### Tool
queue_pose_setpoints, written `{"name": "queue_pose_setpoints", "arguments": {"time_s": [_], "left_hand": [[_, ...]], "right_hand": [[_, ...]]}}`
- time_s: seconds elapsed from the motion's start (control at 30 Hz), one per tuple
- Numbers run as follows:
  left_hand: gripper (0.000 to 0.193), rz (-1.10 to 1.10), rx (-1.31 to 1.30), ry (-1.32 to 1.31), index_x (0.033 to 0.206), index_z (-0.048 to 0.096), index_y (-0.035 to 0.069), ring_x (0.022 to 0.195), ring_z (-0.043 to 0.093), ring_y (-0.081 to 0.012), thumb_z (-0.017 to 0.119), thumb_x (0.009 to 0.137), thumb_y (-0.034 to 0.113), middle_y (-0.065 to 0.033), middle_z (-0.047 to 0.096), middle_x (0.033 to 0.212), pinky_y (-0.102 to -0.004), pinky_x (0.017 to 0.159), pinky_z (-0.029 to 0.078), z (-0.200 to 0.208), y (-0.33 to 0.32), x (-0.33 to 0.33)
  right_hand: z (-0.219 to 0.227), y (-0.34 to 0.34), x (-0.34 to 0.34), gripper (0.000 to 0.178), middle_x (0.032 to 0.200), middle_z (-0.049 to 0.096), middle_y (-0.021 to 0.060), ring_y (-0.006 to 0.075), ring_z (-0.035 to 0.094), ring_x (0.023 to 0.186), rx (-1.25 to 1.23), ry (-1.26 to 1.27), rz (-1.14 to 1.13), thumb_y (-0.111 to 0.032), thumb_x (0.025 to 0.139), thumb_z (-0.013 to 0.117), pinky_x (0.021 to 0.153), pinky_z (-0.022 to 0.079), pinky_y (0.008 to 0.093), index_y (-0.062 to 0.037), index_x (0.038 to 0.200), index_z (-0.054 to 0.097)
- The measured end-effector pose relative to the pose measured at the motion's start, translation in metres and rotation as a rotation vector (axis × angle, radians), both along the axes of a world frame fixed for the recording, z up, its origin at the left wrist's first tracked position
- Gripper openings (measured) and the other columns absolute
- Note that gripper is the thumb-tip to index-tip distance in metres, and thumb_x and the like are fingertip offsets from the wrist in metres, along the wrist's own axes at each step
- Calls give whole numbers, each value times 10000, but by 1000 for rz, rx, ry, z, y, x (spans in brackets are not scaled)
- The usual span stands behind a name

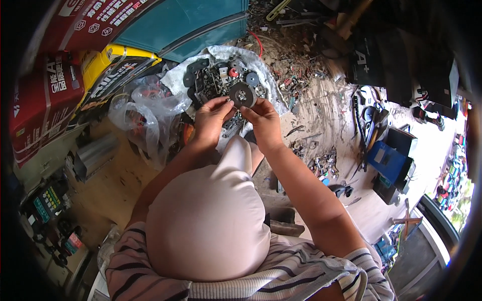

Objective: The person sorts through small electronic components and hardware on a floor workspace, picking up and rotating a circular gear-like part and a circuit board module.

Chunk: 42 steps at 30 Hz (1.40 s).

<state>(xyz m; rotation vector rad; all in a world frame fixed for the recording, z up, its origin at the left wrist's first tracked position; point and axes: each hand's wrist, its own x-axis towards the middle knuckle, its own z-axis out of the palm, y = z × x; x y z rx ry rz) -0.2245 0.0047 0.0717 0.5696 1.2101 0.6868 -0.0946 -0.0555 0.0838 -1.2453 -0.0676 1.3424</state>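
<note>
While our knee rises in the foreground, we pinch a dark grey disc [242, 94] between both hands: the left hand [211, 118] grips its near-left edge, the right hand [262, 120] its right rim, seemingly so its face turns up for inspection. Just beyond it lies a white plastic sheet [211, 55] heaped with small dark parts [216, 80], too jumbled to identify. Farther off, red cartons [45, 95] are cut off at the picture's rim.

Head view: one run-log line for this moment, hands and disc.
left hand: pinching small part at disc edge | right hand: holding dark round disc | below: white bag of mixed parts
</note>
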Motion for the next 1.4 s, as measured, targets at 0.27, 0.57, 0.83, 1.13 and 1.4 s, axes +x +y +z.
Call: {"name": "queue_pose_setpoints", "arguments": {"time_s": [0.27, 0.57, 0.83, 1.13, 1.4], "left_hand": [[273, 106, 91, 168, 1117, 601, -5, 799, 634, -133, 701, 867, 36, -63, 644, 963, -236, 730, 564, 2, 21, -12], [405, -279, 164, 315, 1223, 578, 57, 868, 595, -109, 705, 890, 249, -51, 626, 1111, -238, 626, 468, 17, -2, 22], [534, -489, -63, -37, 1300, 462, 14, 961, 622, -173, 727, 870, 187, -109, 618, 1101, -297, 786, 536, 26, -12, 69], [308, -961, 523, 310, 1097, 664, 42, 849, 639, -146, 722, 847, 214, -72, 684, 963, -292, 727, 517, -41, 14, 128], [184, -1015, 1063, 612, 996, 678, 30, 822, 664, -285, 666, 822, 89, -136, 680, 908, -363, 744, 527, -77, 41, 187]], "right_hand": [[-11, -12, 10, 170, 865, 632, 12, 112, 606, 822, -50, -111, 1, 68, 843, 651, 769, 491, 250, -33, 952, 568], [-6, -29, 18, 209, 910, 649, 57, 127, 602, 821, -132, -133, -13, 19, 844, 660, 742, 494, 269, 16, 1025, 555], [3, -47, 36, 267, 828, 640, 65, 117, 592, 727, -139, -374, 27, -80, 801, 728, 637, 493, 260, 25, 975, 556], [-33, -95, 110, 261, 772, 603, 49, 117, 551, 676, -307, -382, -8, -90, 772, 715, 591, 452, 266, 7, 949, 549], [-25, -134, 178, 355, 907, 660, 194, 351, 644, 865, -665, -1007, 215, -261, 755, 667, 780, 509, 417, 12, 963, 578]]}}
